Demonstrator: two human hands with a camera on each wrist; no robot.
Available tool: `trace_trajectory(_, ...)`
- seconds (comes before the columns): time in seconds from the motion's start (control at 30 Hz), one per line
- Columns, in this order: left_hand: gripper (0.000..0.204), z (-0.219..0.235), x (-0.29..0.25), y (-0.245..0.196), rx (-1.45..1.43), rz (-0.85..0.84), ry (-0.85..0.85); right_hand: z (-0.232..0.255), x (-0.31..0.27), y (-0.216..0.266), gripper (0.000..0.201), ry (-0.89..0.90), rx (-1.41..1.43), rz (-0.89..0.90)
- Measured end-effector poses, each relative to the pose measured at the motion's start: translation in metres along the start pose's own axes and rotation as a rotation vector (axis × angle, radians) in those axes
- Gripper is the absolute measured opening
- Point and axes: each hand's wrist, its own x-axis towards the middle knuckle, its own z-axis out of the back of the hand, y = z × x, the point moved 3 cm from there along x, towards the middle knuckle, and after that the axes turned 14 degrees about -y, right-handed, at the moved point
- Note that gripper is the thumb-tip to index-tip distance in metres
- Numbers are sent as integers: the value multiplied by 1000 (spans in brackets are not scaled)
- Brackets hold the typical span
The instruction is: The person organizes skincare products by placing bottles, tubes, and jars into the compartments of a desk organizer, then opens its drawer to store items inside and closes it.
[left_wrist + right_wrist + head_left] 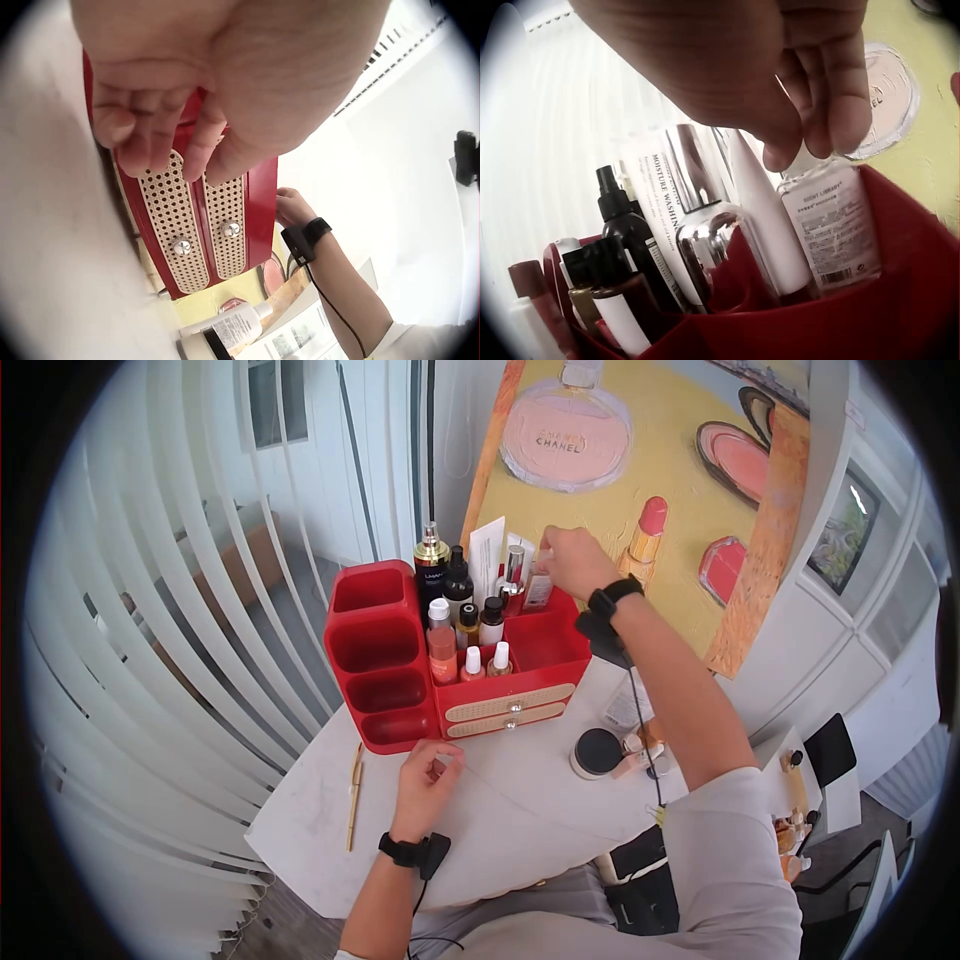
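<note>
Two hands at a red organizer (470, 660).
Right hand (572, 563) pinches a clear bottle's (831, 225) top; left hand (425, 785) rests loosely curled on the counter (520, 800), holding nothing.

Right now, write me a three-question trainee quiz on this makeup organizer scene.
1. True or false: the right hand pinches the top of a clear bottle standing in the red organizer.
2. Where does the left hand rest? A) in a drawer B) on the white table in front of the organizer C) on the gold pen
3. Fill in: the organizer's two woven-front drawers are both ____.

Key:
1. True
2. B
3. closed
</note>
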Motion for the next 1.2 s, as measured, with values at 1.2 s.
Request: trace_trajectory(1.2,11,-4,-5,1,123,-9,119,54,-28,-10,29,-106,255,-18)
